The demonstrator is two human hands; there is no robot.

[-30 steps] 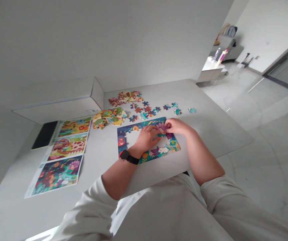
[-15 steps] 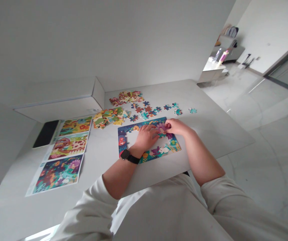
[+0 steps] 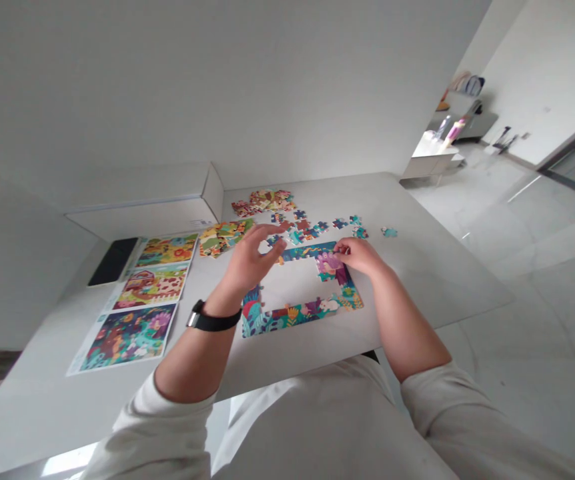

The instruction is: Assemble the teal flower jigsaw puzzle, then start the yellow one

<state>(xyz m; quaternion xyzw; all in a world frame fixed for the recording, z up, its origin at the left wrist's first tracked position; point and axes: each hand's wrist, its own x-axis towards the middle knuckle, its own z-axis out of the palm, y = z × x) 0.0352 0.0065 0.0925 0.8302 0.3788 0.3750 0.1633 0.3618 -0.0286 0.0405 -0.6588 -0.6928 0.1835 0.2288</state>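
A jigsaw puzzle (image 3: 287,319) lies on the table, its dark, colourful border joined around a hollow middle. A purple section sits at its upper right inside. My right hand (image 3: 362,255) is at that upper right corner, fingers curled and pressed together against the puzzle's edge. Over the left part of the puzzle hovers my left hand (image 3: 251,261), thumb and fingers apart in a curve, with nothing seen in it. It hides the puzzle's upper left corner. Its fingertips are near the loose puzzle pieces (image 3: 296,237) behind the border.
Two heaps of other pieces, a yellow-green pile (image 3: 217,241) and a reddish pile (image 3: 270,200), lie farther back. On the left are a picture sheet (image 3: 132,337), a black phone (image 3: 112,261) and a white box (image 3: 167,213). One teal piece (image 3: 389,232) lies apart at right.
My left hand has lifted off the puzzle's middle and moved left and away from me, its fingers opening. My right hand stays at the upper right corner. The view has shifted slightly.
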